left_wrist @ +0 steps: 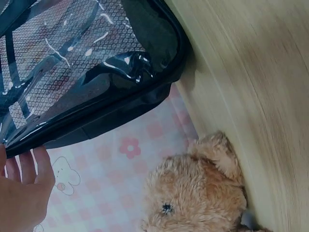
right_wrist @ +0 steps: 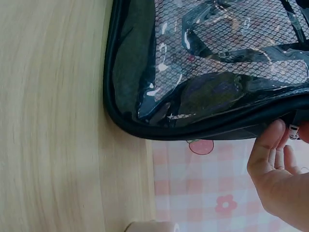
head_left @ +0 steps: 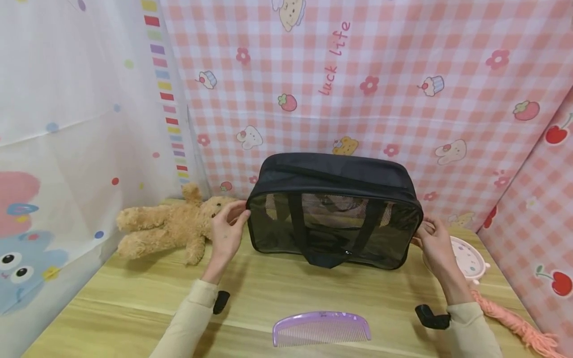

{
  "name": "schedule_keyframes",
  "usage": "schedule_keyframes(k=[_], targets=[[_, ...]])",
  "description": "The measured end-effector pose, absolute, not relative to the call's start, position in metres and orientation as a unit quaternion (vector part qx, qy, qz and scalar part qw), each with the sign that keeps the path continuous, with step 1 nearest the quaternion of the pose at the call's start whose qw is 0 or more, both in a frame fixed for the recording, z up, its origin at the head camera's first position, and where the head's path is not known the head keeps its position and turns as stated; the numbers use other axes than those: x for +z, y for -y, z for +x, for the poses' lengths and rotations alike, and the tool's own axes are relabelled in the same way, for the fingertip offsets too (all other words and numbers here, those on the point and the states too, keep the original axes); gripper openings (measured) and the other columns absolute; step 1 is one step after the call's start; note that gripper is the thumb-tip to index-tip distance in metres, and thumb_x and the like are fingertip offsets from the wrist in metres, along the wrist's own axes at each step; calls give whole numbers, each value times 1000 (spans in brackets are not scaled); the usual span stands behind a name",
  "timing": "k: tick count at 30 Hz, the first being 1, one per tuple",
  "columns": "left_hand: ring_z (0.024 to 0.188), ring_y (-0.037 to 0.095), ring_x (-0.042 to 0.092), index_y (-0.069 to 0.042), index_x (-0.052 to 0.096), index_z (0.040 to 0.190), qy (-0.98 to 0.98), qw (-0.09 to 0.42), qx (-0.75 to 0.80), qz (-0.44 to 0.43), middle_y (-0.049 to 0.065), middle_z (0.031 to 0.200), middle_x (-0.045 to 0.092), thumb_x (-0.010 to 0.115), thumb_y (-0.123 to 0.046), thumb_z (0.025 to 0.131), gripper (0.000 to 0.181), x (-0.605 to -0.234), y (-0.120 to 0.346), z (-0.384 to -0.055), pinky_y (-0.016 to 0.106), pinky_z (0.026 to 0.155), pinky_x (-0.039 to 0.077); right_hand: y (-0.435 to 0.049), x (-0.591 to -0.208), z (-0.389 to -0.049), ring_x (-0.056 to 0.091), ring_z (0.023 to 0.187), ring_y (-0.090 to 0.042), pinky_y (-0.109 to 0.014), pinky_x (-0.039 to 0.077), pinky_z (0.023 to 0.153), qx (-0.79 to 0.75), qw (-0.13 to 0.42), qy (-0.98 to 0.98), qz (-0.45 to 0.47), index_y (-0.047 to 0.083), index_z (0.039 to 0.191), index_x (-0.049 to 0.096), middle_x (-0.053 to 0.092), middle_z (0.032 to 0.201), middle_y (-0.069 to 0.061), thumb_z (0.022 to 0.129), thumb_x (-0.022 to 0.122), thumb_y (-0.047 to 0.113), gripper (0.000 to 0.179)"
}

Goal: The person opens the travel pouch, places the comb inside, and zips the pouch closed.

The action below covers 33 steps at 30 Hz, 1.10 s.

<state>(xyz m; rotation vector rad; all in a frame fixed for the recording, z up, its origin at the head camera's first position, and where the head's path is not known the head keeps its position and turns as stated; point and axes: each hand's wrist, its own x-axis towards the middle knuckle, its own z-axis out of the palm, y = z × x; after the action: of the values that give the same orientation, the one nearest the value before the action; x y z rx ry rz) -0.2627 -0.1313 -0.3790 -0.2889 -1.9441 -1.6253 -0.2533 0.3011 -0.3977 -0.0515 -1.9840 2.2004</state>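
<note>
A black bag (head_left: 333, 219) with a clear front panel and mesh behind it stands upright on the table, its strap handle hanging down the front. At its left upper edge my left hand (head_left: 227, 233) pinches the side, thumb in front and fingers reaching behind. The right hand (head_left: 435, 243) grips the opposite side. In the right wrist view a metal zipper pull (right_wrist: 293, 131) shows right by that hand's thumb and fingertip. Beside the left hand, a tan teddy bear (head_left: 179, 226) lies on its back, its head partly hidden by the hand.
A purple comb (head_left: 321, 328) lies in front of the bag. To the right, a pale pink round clock (head_left: 470, 258) is partly covered by the right hand, with a pink yarn braid (head_left: 515, 323) nearer the edge. A checked curtain (head_left: 358, 59) rises behind.
</note>
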Motion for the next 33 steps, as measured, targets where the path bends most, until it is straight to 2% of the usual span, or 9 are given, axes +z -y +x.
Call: schedule_keyframes(k=[3, 6, 11, 16, 20, 24, 28, 33], targets=[[98, 30, 63, 1, 67, 110, 723, 293, -616, -105, 17, 107, 65, 67, -5, 89, 22, -387, 133, -273, 44, 87, 50, -307, -404, -260, 60, 75, -7, -21, 51, 69, 758, 89, 645, -26, 12, 115, 39, 61, 89, 6, 97, 55, 15, 25], [96, 25, 63, -2, 67, 109, 722, 298, -615, -111, 14, 106, 66, 67, -9, 89, 22, -391, 133, -279, 41, 85, 51, -321, -425, -276, 60, 73, -9, -22, 53, 66, 773, 120, 622, -37, 10, 110, 46, 62, 86, 1, 93, 61, 13, 23], [93, 22, 64, -3, 67, 108, 722, 308, -608, -117, 11, 102, 66, 68, -10, 89, 20, -390, 131, -281, 39, 82, 52, -350, -468, -309, 61, 74, -14, -26, 54, 63, 790, 172, 588, -20, 5, 112, 51, 63, 93, -6, 90, 67, 11, 29], [93, 23, 64, -3, 68, 108, 723, 307, -609, -115, 12, 103, 67, 68, -10, 88, 21, -389, 131, -281, 45, 83, 51, -364, -486, -326, 64, 72, -15, -24, 55, 62, 787, 216, 578, -21, 3, 115, 57, 66, 94, -8, 86, 72, 16, 35], [94, 27, 64, 0, 67, 108, 720, 304, -613, -115, 16, 104, 66, 67, -6, 89, 20, -384, 132, -276, 46, 84, 50, -364, -479, -323, 66, 71, -18, -26, 56, 63, 794, 223, 566, 1, 1, 111, 60, 68, 91, -11, 90, 66, 10, 24], [96, 31, 63, 6, 66, 107, 721, 301, -613, -116, 19, 105, 65, 65, 1, 89, 19, -373, 130, -262, 43, 83, 51, -364, -475, -323, 67, 71, -19, -27, 57, 63, 771, 242, 589, -14, 1, 109, 60, 68, 90, -11, 88, 69, 11, 25], [97, 34, 63, 7, 65, 107, 731, 295, -604, -116, 21, 106, 65, 63, 2, 90, 19, -369, 128, -253, 46, 85, 51, -338, -436, -297, 64, 68, -15, -24, 56, 61, 744, 245, 621, -33, 1, 107, 59, 69, 86, -6, 89, 68, 14, 24], [97, 35, 63, 6, 65, 107, 727, 297, -608, -115, 21, 106, 65, 64, 2, 89, 18, -370, 128, -250, 49, 85, 50, -303, -386, -264, 59, 59, -8, -19, 52, 55, 716, 238, 655, -42, 4, 99, 60, 66, 72, 4, 93, 60, 8, 8]])
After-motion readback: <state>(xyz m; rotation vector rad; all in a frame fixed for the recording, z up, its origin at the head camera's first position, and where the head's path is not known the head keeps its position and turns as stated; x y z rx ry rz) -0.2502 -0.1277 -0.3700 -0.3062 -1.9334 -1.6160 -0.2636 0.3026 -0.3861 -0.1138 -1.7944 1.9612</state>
